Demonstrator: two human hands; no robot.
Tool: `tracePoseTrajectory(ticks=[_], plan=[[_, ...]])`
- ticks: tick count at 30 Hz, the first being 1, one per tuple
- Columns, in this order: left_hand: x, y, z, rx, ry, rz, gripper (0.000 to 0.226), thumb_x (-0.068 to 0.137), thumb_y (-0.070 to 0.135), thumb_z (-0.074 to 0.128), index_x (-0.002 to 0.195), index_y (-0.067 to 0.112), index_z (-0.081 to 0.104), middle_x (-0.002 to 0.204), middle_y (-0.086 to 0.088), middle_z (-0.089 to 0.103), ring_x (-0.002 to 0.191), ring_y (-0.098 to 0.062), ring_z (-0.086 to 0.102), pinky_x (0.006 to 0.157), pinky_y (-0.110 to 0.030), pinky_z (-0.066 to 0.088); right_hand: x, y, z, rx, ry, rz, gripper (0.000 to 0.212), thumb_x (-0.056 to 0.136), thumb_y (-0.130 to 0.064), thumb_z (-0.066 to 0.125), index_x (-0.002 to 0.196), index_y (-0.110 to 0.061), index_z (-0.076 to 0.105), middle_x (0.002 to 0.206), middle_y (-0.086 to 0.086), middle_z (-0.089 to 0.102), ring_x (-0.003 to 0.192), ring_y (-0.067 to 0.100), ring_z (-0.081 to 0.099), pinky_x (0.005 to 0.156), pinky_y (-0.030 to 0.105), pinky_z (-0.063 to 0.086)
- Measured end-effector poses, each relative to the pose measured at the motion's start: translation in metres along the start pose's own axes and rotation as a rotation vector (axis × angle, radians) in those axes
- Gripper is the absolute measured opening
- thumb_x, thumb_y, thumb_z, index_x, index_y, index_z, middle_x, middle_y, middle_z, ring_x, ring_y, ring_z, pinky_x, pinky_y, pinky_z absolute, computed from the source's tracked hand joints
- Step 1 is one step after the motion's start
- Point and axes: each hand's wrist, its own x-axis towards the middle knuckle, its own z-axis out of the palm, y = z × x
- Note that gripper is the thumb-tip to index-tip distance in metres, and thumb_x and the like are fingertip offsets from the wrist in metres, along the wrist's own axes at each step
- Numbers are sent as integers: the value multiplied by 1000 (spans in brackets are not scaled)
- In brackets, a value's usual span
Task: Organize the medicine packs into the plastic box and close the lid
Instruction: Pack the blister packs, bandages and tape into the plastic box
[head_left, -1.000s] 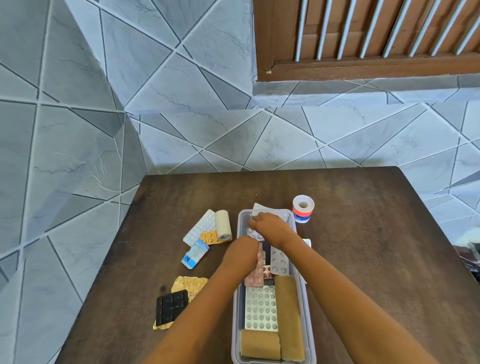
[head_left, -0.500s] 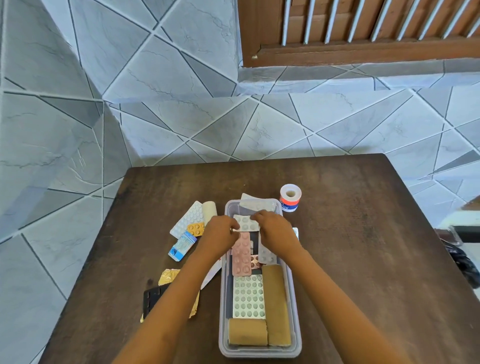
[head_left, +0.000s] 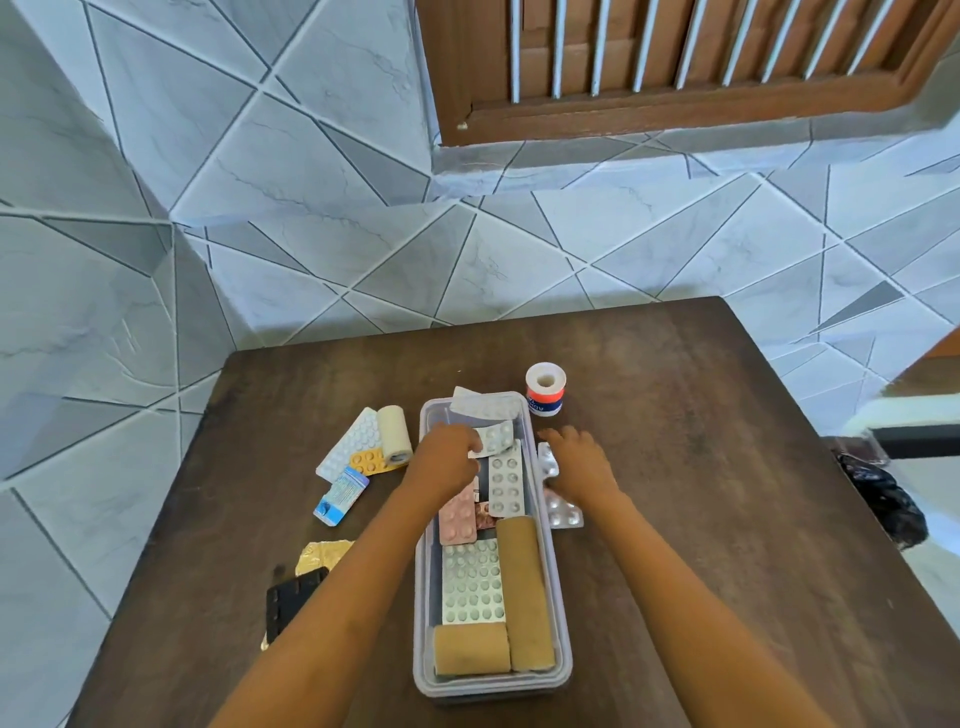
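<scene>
A clear plastic box lies lengthwise on the dark table, holding several blister packs and two tan bandage rolls. My left hand is over the box's far half, fingers pinched on a small white blister pack. My right hand is just outside the box's right wall with spread fingers, resting by silver blister packs on the table. A white pack leans over the box's far end. No lid is visible.
Left of the box lie a white pill sheet, a cream roll, an orange pack, a blue-white box, a gold pack and a black pack. A tape roll stands behind the box.
My right hand has left the box and moved right onto the table beside the silver packs. My left hand now holds the small white pack alone.
</scene>
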Motion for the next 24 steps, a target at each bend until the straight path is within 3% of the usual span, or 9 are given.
tracePoseTrajectory(ticks=[4,8,11,13,15,19,22,24], plan=[[-6,-7,-1,-82,77,-35,28,86,4,58,112,5,66,119,-12,66,109,-25,61,93,-32,47,-8,3,-32,378,313,107,22,83,-3,52,102,-2,64,103,20,67,95,37,63,79,39,50],[-12,-10,-12,-196,165,-91,26,87,10,60,112,6,66,116,-12,68,104,-24,64,92,-33,50,-18,-15,-85,656,600,128,18,82,0,59,99,4,64,94,23,70,86,36,64,72,34,48],[-17,-8,-22,-401,217,-96,35,88,22,62,122,11,59,116,-11,67,105,-24,62,92,-36,53,-11,-42,-86,736,514,38,17,82,-3,63,96,5,60,91,23,68,79,31,62,72,41,52],[-18,-6,-26,-612,182,-104,43,89,28,60,130,18,49,125,-8,59,109,-21,58,87,-34,55,-6,-60,-67,776,410,38,19,82,-4,61,99,2,56,87,19,63,80,31,61,72,39,51],[-17,-7,-24,-646,202,-104,43,91,22,57,133,18,46,131,-6,55,111,-19,56,86,-29,52,-4,-72,-45,818,352,81,28,84,-2,58,110,0,48,91,18,59,87,34,63,74,34,51],[-6,-11,-9,-198,261,-66,34,92,5,49,124,10,58,134,-11,56,119,-27,56,99,-29,43,5,-76,-16,541,276,34,29,90,-8,53,117,-2,46,112,21,64,99,36,64,86,39,53],[1,-6,10,135,51,-55,35,92,1,47,125,4,55,139,-18,45,117,-31,55,95,-35,47,14,-74,-10,105,134,-72,28,93,-6,44,120,-2,46,121,19,60,110,34,58,90,39,50],[4,-7,23,289,-44,-74,39,93,2,46,132,-1,46,151,-25,24,129,-34,44,98,-37,45,17,-75,-4,-105,58,-127,33,94,-5,40,127,-1,45,134,20,50,129,33,42,104,38,40]])
